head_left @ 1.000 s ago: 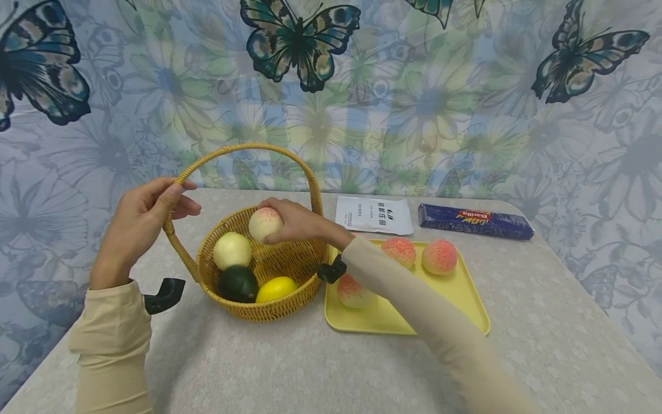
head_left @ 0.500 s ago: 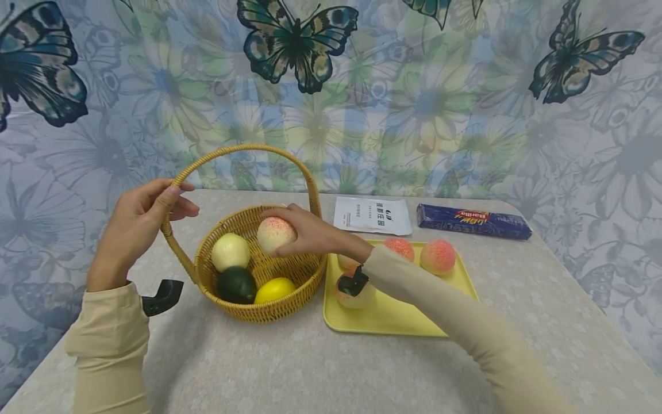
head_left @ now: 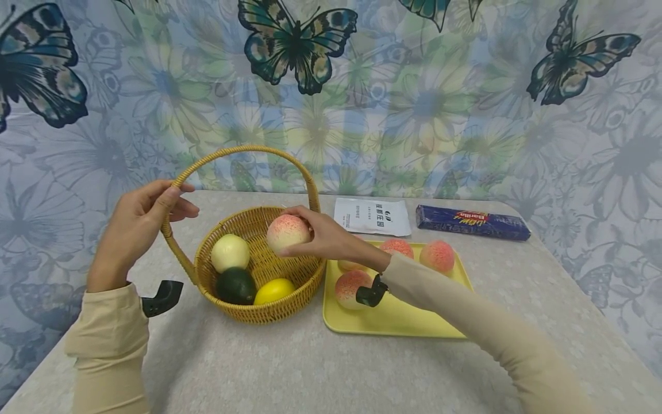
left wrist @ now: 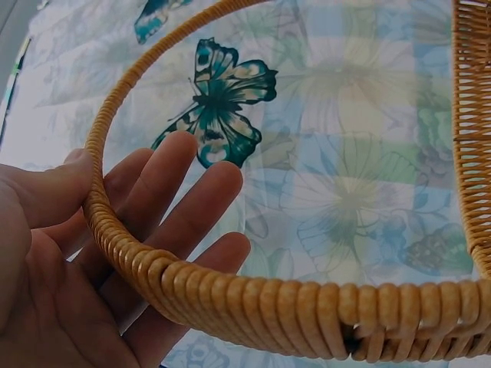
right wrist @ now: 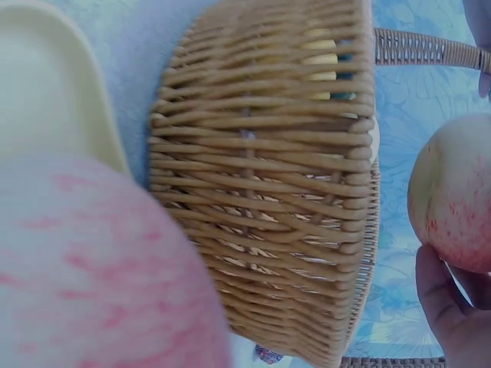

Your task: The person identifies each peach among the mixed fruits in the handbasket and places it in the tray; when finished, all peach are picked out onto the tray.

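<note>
My left hand [head_left: 142,221] pinches the left side of the wicker basket's handle [head_left: 248,148] between thumb and fingers. The left wrist view shows the thumb on the handle [left wrist: 98,184] and several fingers extended behind it. Above the right part of the basket [head_left: 258,310], my right hand [head_left: 331,236] holds a pink-speckled peach [head_left: 288,234]. Its fingertips grip that peach [right wrist: 456,192] in the right wrist view. A pale round fruit [head_left: 230,253], a dark green avocado [head_left: 235,286] and a yellow lemon [head_left: 274,291] lie inside the basket.
Right of the basket lies a yellow tray [head_left: 403,322] with several peaches, including one [head_left: 353,289] by its left edge, partly hidden by the wrist camera. Behind it are a white packet [head_left: 371,217] and a blue Barilla pasta package [head_left: 473,222]. A butterfly-print cloth hangs behind the table.
My right hand has moved right and slightly nearer with the peach, from the basket's back middle toward its right side. The left hand stays on the handle.
</note>
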A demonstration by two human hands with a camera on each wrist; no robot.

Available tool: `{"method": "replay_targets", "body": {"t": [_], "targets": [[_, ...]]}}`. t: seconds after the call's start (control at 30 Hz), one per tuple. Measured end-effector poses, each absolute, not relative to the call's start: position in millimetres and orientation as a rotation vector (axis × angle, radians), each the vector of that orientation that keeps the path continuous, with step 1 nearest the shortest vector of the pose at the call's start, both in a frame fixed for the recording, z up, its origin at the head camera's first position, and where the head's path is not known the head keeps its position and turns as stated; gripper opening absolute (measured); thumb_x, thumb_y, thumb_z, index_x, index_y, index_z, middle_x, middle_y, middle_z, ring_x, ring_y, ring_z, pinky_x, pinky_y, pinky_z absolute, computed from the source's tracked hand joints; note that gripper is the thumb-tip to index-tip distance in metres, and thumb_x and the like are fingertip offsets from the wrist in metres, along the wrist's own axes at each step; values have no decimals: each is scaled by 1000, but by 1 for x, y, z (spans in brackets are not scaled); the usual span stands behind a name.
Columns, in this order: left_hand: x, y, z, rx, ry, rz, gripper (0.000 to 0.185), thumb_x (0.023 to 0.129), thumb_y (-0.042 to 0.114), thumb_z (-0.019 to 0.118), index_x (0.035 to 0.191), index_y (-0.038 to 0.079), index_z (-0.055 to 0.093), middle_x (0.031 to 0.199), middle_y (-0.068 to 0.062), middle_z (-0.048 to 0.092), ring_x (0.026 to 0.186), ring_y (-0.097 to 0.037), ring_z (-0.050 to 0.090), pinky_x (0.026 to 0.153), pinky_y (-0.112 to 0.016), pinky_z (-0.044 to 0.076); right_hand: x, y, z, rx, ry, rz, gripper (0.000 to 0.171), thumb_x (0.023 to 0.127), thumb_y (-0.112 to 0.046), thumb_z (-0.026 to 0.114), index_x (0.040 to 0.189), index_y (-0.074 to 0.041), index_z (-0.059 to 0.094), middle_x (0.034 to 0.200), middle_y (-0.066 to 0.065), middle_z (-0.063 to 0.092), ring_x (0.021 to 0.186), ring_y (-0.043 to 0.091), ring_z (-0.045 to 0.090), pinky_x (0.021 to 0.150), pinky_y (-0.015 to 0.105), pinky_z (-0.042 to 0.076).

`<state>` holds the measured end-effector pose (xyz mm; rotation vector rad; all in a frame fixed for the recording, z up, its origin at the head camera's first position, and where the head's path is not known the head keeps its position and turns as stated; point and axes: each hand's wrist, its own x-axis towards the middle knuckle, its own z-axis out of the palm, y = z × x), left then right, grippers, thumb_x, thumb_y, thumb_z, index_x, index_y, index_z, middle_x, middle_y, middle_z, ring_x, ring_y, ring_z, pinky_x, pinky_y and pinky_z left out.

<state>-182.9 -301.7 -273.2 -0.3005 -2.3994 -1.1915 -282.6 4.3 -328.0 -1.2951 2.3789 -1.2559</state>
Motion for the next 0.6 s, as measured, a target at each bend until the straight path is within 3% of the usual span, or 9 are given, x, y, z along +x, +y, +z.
{"method": "replay_targets", "body": {"t": [0.23, 0.6], "targets": [[-184, -302, -274, -303, -2399, -1187, 32, 103, 29, 44, 120, 7, 60, 86, 6, 71, 84, -1, 67, 72, -12, 50, -275, 22, -331, -1298, 2312, -1315, 71, 81, -24, 78, 142, -20, 44, 133, 2, 53, 111, 15, 56, 86, 33, 53], [-184, -302, -274, -291, -2400, -1185, 33, 103, 29, 44, 120, 7, 60, 86, 6, 71, 84, -2, 67, 73, -13, 50, -272, 51, -339, -1190, 2273, -1421, 74, 79, -14, 79, 142, -10, 41, 134, 6, 51, 121, 20, 52, 93, 32, 51]]}}
